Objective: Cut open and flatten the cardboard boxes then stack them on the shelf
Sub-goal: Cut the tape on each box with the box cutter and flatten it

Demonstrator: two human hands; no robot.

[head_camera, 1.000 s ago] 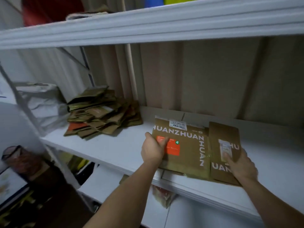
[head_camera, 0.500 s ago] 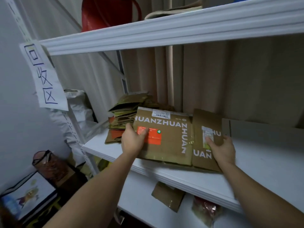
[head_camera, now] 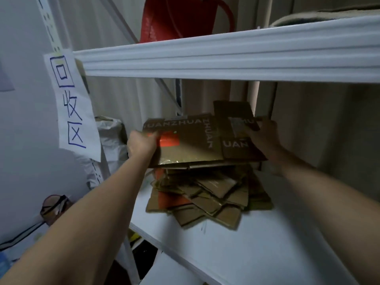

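Note:
A flattened brown cardboard box (head_camera: 193,145) with white lettering and an orange label hangs just above a pile of flattened boxes (head_camera: 207,194) on the white shelf (head_camera: 267,243). My left hand (head_camera: 140,144) grips its left edge beside the orange label. My right hand (head_camera: 262,134) grips its right flap near the small white sticker. The held box is roughly level and covers the back of the pile.
The upper shelf's white beam (head_camera: 226,56) runs close above the held box, with a red bag (head_camera: 185,17) on top. A paper sign (head_camera: 70,105) hangs on the left upright. A white sack (head_camera: 111,140) sits at the shelf's left end. A lower shelf shows below.
Both hands have lifted the flattened box off the shelf surface and carried it left, so it now hangs over the pile. The camera view swung left with it.

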